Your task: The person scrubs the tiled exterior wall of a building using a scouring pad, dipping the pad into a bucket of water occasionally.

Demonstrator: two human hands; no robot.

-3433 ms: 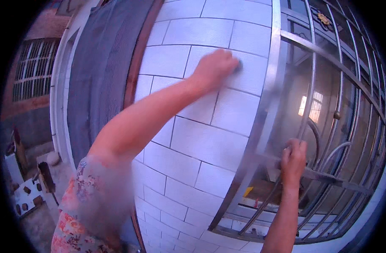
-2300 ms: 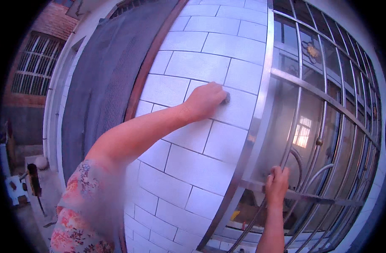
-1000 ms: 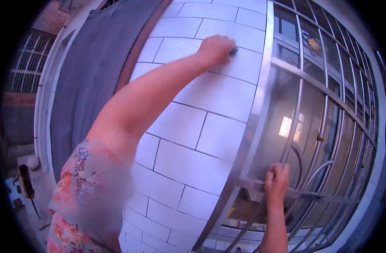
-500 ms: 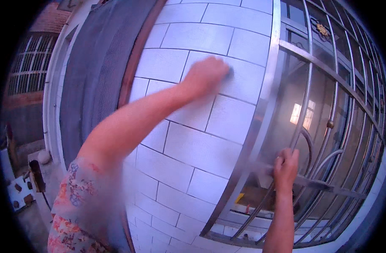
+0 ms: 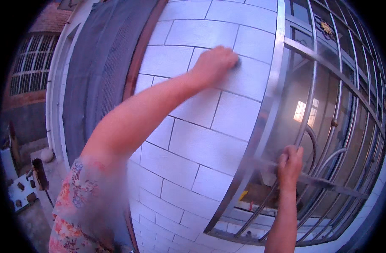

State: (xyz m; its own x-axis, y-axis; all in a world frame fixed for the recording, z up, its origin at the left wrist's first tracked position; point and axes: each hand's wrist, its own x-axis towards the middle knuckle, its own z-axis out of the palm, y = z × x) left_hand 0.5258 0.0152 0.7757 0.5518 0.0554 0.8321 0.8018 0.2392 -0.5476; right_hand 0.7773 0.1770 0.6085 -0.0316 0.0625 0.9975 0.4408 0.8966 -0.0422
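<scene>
My left hand (image 5: 215, 65) is closed and raised against the white tiled wall (image 5: 209, 137), its arm stretched out from a floral sleeve. A small dark object (image 5: 238, 62) peeks out past its fingers; most of it is hidden, so its kind cannot be made out. Lower and to the right, my right hand (image 5: 290, 165) is wrapped round a bar of the metal window grille (image 5: 311, 90), just above a flat crossbar. Dark joint lines run between the large tiles.
Behind the grille is a glass window (image 5: 285, 114) with a bright reflection. Left of the wall, a dark grey curtain (image 5: 98, 63) hangs beside a reddish-brown frame (image 5: 143, 46). Farther left stand a barred window (image 5: 34, 63) and, low down, a pale round object (image 5: 46, 155).
My left hand has moved slightly up and to the right along the tiles, with the dark object still in it. My right hand keeps its hold on the bar. The view has shifted a little.
</scene>
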